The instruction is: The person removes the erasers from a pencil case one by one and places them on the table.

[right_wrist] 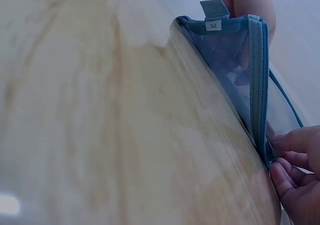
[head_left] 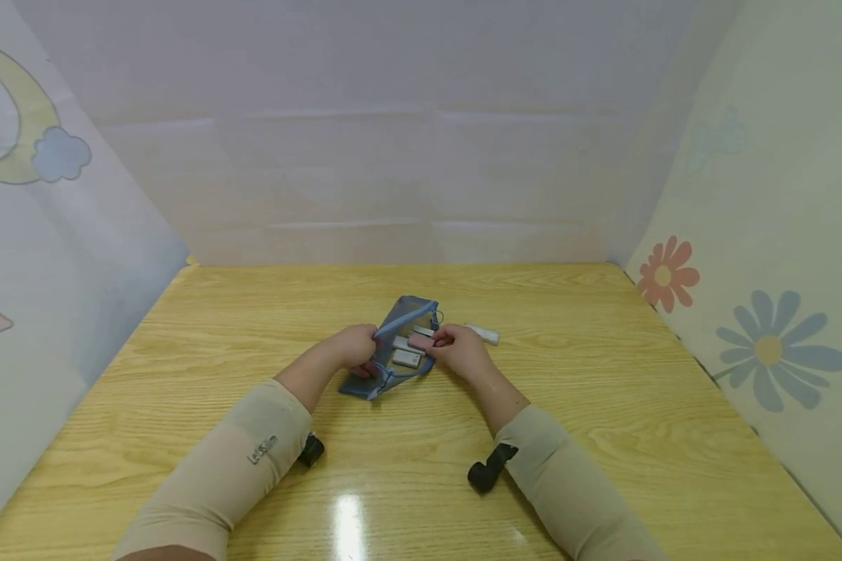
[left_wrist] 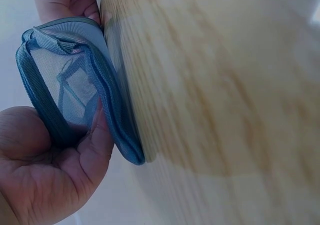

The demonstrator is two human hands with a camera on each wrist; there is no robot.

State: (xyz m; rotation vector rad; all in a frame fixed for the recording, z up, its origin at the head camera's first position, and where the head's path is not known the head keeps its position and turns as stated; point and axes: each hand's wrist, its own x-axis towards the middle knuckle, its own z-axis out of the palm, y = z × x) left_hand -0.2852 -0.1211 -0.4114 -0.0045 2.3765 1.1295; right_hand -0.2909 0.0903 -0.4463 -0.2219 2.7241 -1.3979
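Note:
A blue mesh zipper pouch (head_left: 405, 312) lies unzipped on the table with its mouth spread wide. Inside show several small white blocks (head_left: 406, 358) and a pink block (head_left: 421, 341), which look like erasers. My left hand (head_left: 354, 347) grips the pouch's near left side, its fingers partly hidden by the mesh; the left wrist view shows the palm (left_wrist: 55, 180) around that end. At the opposite end, my right hand (head_left: 465, 354) pinches the pouch's edge by the zipper, fingertips beside the pink block. From the right wrist, the thumb and fingers (right_wrist: 295, 170) meet at the pouch's corner.
A white tube-like item (head_left: 482, 334) lies on the wooden table (head_left: 252, 312) just beyond my right hand. Black wrist camera mounts (head_left: 487, 471) hang under both forearms. Printed walls enclose the table at the back and on both sides.

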